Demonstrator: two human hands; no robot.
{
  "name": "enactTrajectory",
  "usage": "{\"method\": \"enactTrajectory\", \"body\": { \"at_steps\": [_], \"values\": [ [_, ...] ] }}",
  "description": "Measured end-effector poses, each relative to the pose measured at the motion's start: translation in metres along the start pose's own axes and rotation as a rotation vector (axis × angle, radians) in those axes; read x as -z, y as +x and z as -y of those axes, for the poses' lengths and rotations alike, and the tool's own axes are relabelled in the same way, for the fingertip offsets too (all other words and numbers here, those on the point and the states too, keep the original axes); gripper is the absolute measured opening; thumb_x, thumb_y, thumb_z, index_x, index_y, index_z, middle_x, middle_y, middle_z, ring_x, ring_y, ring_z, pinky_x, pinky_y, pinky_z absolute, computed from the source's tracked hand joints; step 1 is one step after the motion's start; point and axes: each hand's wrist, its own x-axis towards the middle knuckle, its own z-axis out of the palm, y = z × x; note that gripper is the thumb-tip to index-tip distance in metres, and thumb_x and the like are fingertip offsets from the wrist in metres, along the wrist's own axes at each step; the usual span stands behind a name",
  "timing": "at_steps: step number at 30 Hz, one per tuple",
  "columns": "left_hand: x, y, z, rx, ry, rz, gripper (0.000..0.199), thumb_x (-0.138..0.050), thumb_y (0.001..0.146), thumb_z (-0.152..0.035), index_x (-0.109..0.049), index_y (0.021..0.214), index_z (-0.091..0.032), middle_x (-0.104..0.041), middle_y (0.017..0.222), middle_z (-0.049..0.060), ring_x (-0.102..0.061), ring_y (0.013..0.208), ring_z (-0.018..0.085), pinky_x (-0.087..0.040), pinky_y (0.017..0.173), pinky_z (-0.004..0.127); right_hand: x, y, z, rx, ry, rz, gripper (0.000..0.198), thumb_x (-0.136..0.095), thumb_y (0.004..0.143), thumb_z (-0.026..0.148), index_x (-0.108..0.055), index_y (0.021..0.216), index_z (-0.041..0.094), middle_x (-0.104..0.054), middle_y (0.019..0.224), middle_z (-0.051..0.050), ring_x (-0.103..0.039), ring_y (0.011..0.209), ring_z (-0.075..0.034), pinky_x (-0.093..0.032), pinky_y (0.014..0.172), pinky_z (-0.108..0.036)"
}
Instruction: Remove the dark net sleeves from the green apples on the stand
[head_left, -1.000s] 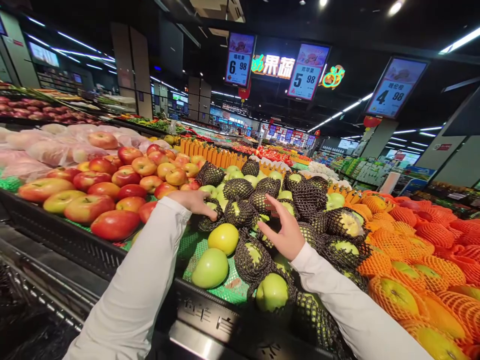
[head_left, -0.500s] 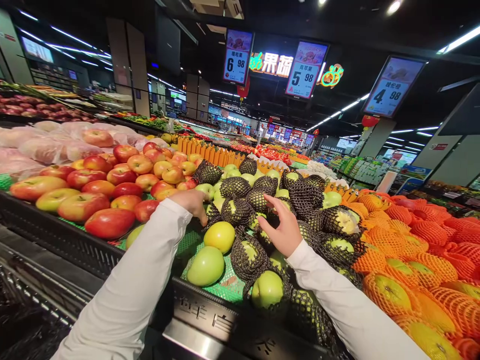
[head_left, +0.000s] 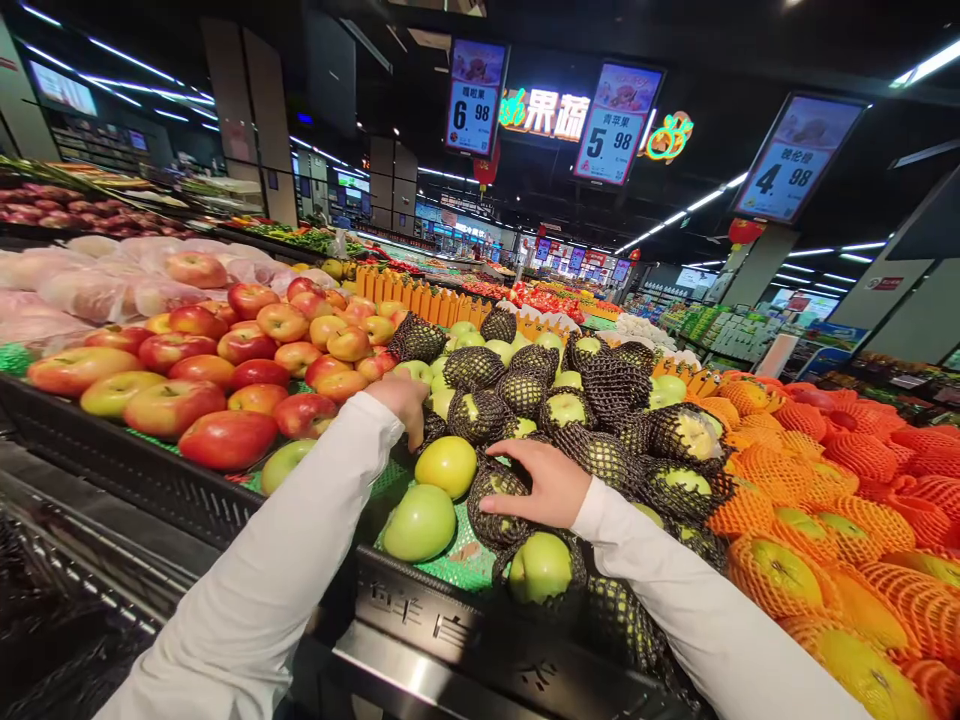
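Observation:
My left hand (head_left: pixel 407 402) reaches down at the left edge of the green apples, against a black-netted apple (head_left: pixel 433 428). Its back faces me and most of its fingers are hidden, so its grip does not show. My right hand (head_left: pixel 546 484) hovers palm down, thumb and forefinger spread apart over a green apple in a black foam net (head_left: pixel 491 500); whether it touches the net is unclear. Between the hands lie a bare yellow-green apple (head_left: pixel 445 466) and a bare green apple (head_left: pixel 419 523). Another green apple (head_left: pixel 541 567), partly netted, sits by the front edge.
Red apples (head_left: pixel 229 440) fill the left side of the black display bin (head_left: pixel 480 625). Orange-netted fruit (head_left: pixel 784 555) is heaped on the right. An orange fence-like divider (head_left: pixel 405 293) runs behind. Price signs (head_left: pixel 619 125) hang overhead.
My right hand has come down and toward me, from above the netted apples to over the one near the front. The left hand stays by the same apples; the view has shifted slightly.

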Motion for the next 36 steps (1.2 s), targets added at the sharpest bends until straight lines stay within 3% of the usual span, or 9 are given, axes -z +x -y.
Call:
{"method": "enactTrajectory", "body": {
  "at_steps": [3, 5, 7, 11, 18, 21, 24, 28, 36],
  "values": [
    [0.014, -0.016, -0.011, -0.073, 0.051, 0.044, 0.064, -0.076, 0.05, -0.034, -0.065, 0.111, -0.02, -0.059, 0.119, 0.012, -0.057, 0.113, 0.032, -0.048, 0.092, 0.036, -0.003, -0.001, -0.004, 0.002, 0.034, 0.147, 0.074, -0.082, 0.071, 0.053, -0.058, 0.13, 0.015, -0.064, 0.132, -0.014, -0.06, 0.122, -0.03, -0.044, 0.108, -0.045],
    [0.02, -0.025, -0.021, -0.153, -0.01, 0.092, 0.051, -0.068, 0.062, -0.044, -0.065, 0.106, -0.019, -0.064, 0.111, 0.009, -0.061, 0.104, 0.027, -0.047, 0.09, 0.032, -0.003, -0.001, -0.005, 0.0, 0.052, 0.201, 0.073, -0.083, 0.069, 0.051, -0.059, 0.128, 0.015, -0.064, 0.13, -0.014, -0.061, 0.12, -0.03, -0.044, 0.107, -0.044],
    [0.02, -0.03, -0.031, -0.115, -0.012, 0.19, 0.048, -0.064, 0.067, -0.057, -0.067, 0.093, -0.017, -0.069, 0.094, 0.008, -0.064, 0.087, 0.025, -0.047, 0.076, 0.03, -0.002, 0.0, -0.006, 0.002, 0.066, 0.217, 0.067, -0.084, 0.069, 0.049, -0.06, 0.122, 0.017, -0.066, 0.125, -0.013, -0.062, 0.116, -0.028, -0.046, 0.104, -0.042],
    [0.012, -0.036, -0.05, -0.085, 0.114, 0.218, 0.056, -0.066, 0.063, -0.069, -0.068, 0.079, -0.016, -0.07, 0.079, 0.009, -0.062, 0.07, 0.024, -0.039, 0.06, 0.03, 0.0, 0.002, -0.004, 0.01, 0.05, 0.226, 0.054, -0.082, 0.068, 0.04, -0.059, 0.112, 0.02, -0.066, 0.115, -0.008, -0.062, 0.105, -0.025, -0.047, 0.096, -0.038],
    [-0.002, -0.054, -0.08, -0.179, 0.319, 0.122, 0.072, -0.083, 0.05, -0.062, -0.072, 0.099, -0.01, -0.067, 0.111, 0.023, -0.06, 0.109, 0.041, -0.048, 0.087, 0.04, -0.001, 0.004, -0.002, -0.03, -0.093, 0.194, 0.049, -0.079, 0.062, 0.037, -0.052, 0.1, 0.02, -0.059, 0.093, -0.003, -0.055, 0.087, -0.022, -0.046, 0.081, -0.035],
    [-0.01, -0.057, -0.094, -0.12, 0.378, 0.155, 0.069, -0.087, 0.05, -0.052, -0.073, 0.1, -0.006, -0.066, 0.11, 0.027, -0.06, 0.107, 0.043, -0.049, 0.088, 0.044, -0.002, 0.003, -0.004, -0.018, -0.102, 0.187, 0.046, -0.076, 0.067, 0.038, -0.05, 0.101, 0.02, -0.058, 0.094, -0.004, -0.055, 0.087, -0.023, -0.046, 0.081, -0.036],
    [-0.017, -0.056, -0.101, -0.088, 0.362, 0.137, 0.06, -0.09, 0.047, -0.043, -0.074, 0.095, -0.011, -0.07, 0.1, 0.023, -0.064, 0.098, 0.041, -0.05, 0.082, 0.043, -0.003, 0.0, -0.003, 0.002, -0.089, 0.191, 0.049, -0.074, 0.074, 0.05, -0.05, 0.103, 0.019, -0.059, 0.098, -0.007, -0.056, 0.091, -0.024, -0.046, 0.083, -0.037],
    [-0.019, -0.052, -0.097, -0.18, 0.348, 0.09, 0.056, -0.09, 0.047, -0.042, -0.074, 0.09, -0.01, -0.07, 0.094, 0.022, -0.064, 0.095, 0.041, -0.05, 0.081, 0.044, -0.002, -0.002, 0.004, -0.034, -0.068, 0.188, 0.072, -0.077, 0.064, 0.072, -0.051, 0.106, 0.02, -0.06, 0.102, -0.008, -0.057, 0.093, -0.025, -0.047, 0.086, -0.039],
    [0.002, -0.04, -0.071, -0.271, 0.278, 0.134, 0.062, -0.079, 0.049, -0.066, -0.071, 0.08, -0.012, -0.067, 0.074, 0.012, -0.062, 0.066, 0.028, -0.041, 0.058, 0.033, 0.002, -0.001, 0.007, -0.085, -0.031, 0.249, 0.089, -0.087, 0.046, 0.069, -0.048, 0.109, 0.021, -0.063, 0.1, -0.005, -0.06, 0.089, -0.025, -0.046, 0.082, -0.038]
  ]
}}
